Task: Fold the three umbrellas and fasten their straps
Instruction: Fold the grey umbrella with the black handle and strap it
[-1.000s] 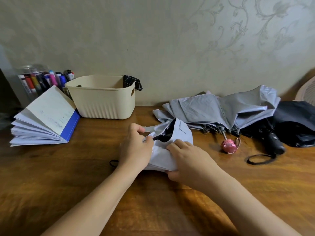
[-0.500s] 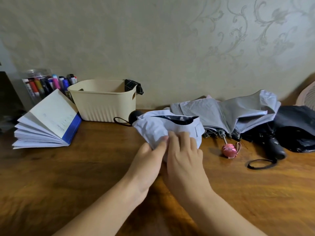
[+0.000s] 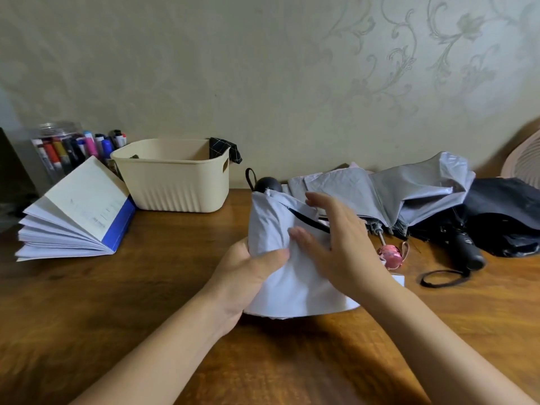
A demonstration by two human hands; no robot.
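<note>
A pale lavender umbrella [image 3: 271, 223] stands in the middle of the wooden table [image 3: 117, 302], its black round handle [image 3: 267, 184] and loop pointing away from me. My left hand [image 3: 248, 273] grips its bunched canopy from the left. With fingers spread, my right hand [image 3: 336, 241] lies flat on the canopy's right side. Behind it lies a grey umbrella [image 3: 388, 191] with a pink handle [image 3: 390, 254], its canopy loose. At the far right lies a black umbrella [image 3: 502, 217] with a black handle [image 3: 467, 249] and a wrist strap [image 3: 441, 279].
A cream plastic basket [image 3: 175, 179] with a dark cloth over its rim stands at the back. An open book [image 3: 76, 211] with a blue cover lies at the left. Behind the book is a clear jar of markers [image 3: 67, 147]. The wall runs close behind the table.
The lavender umbrella has been turned so its black handle points away from me and its canopy hangs toward me. My right hand has opened and slid over the fabric.
</note>
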